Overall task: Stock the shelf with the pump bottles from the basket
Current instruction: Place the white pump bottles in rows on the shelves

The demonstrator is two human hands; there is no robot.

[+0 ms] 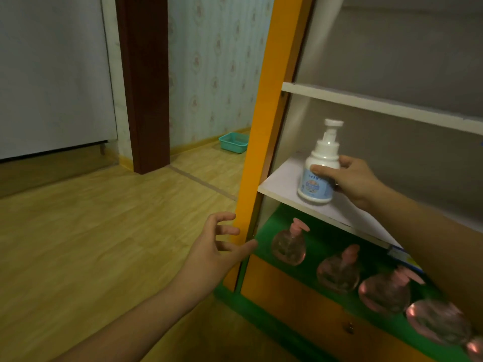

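My right hand (351,178) grips a white pump bottle (317,178) with a blue label, standing it upright on the white middle shelf board (281,181) near its left end. On the green shelf below stand several round clear bottles with pink pumps (288,244) in a row running to the lower right. My left hand (218,249) hovers with spread fingers in front of the orange shelf post (264,131), holding nothing. A teal basket (233,142) sits far off on the floor by the wallpapered wall.
An upper white shelf board (366,104) runs above the bottle. A dark red door frame (146,82) stands left of the shelf unit. Wooden floor (91,218) stretches to the left. An orange cabinet front (313,317) lies under the green shelf.
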